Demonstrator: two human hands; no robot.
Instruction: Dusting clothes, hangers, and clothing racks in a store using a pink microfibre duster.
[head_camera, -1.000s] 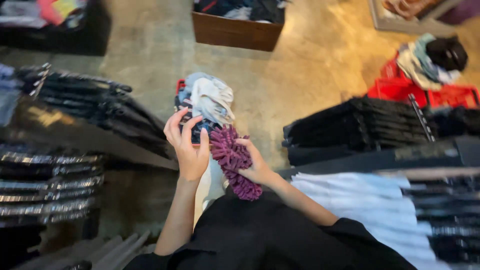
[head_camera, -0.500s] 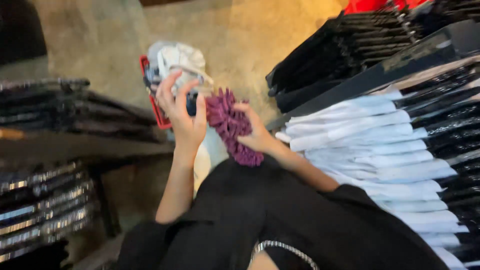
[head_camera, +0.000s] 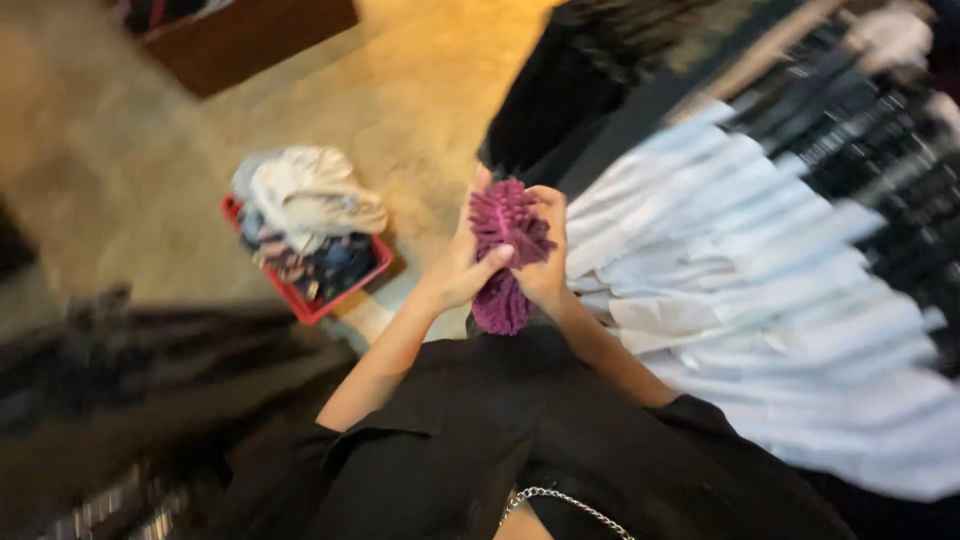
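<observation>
**A:** Head view: a person in a black shirt (head_camera: 520, 440) holds a purple fuzzy cloth (head_camera: 503, 255) up between both hands, over a tan stone floor (head_camera: 420, 110). The left hand (head_camera: 462, 272) grips it from its own side, thumb laid across the front. The right hand (head_camera: 545, 255) closes on the other edge, fingers curled over the top.

**B:** So both hands are grasping it, neither one loose?

**A:** Both look clenched on the cloth, which sits squeezed between the palms, its lower end hanging free below them. Just beyond the right hand lies a row of folded white shirts (head_camera: 760, 300), with darker folded clothes (head_camera: 880, 130) past those. Well off from the left hand, down on the floor, a red basket (head_camera: 335, 300) stands heaped with pale and blue garments (head_camera: 310, 200).

**B:** What could go wrong here?

**A:** The picture is blurred, so the head seems to be turning. In my judgement the dangling end could slip out if either grip eases, and the cloth would drop to the floor. An elbow swinging wide on the right could also nudge the white stack out of line.
</observation>
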